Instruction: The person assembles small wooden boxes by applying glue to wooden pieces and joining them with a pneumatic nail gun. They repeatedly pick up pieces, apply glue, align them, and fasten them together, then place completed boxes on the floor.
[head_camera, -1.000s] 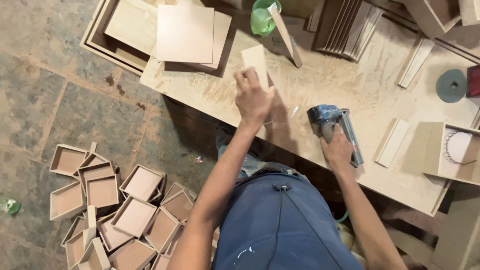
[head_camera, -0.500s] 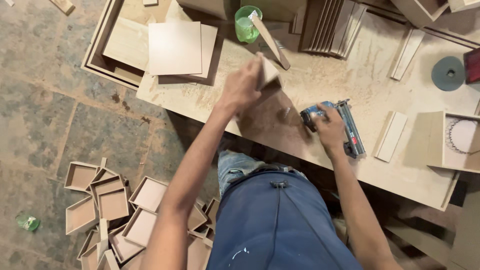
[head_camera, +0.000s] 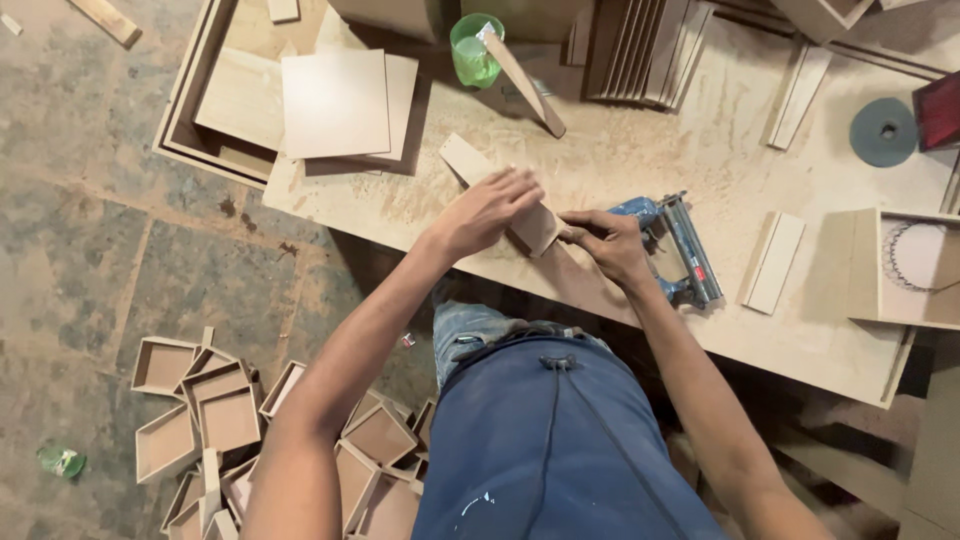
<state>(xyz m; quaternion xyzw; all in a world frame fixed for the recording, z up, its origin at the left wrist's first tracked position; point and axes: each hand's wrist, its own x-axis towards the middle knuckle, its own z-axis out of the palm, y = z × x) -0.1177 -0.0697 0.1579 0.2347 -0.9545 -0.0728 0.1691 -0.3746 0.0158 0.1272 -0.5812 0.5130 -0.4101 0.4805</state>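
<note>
A short pale wooden strip (head_camera: 462, 158) lies slanted on the dusty workbench (head_camera: 640, 150). My left hand (head_camera: 488, 210) lies over its near half and holds it down. My right hand (head_camera: 603, 243) pinches the strip's near end, fingertips meeting the left hand's. A blue and grey nail gun (head_camera: 684, 250) lies on the bench just right of my right hand, with nothing gripping it.
A green cup (head_camera: 472, 52) with a stick in it stands at the back. Square boards (head_camera: 335, 102) rest on a shallow tray at left. Loose strips (head_camera: 775, 262), a grey disc (head_camera: 883, 131) and stacked slats (head_camera: 640, 50) are to the right. Several small wooden boxes (head_camera: 228, 418) litter the floor.
My left hand brought the strip from raised down onto the bench. My right hand left the nail gun and moved left to the strip's end.
</note>
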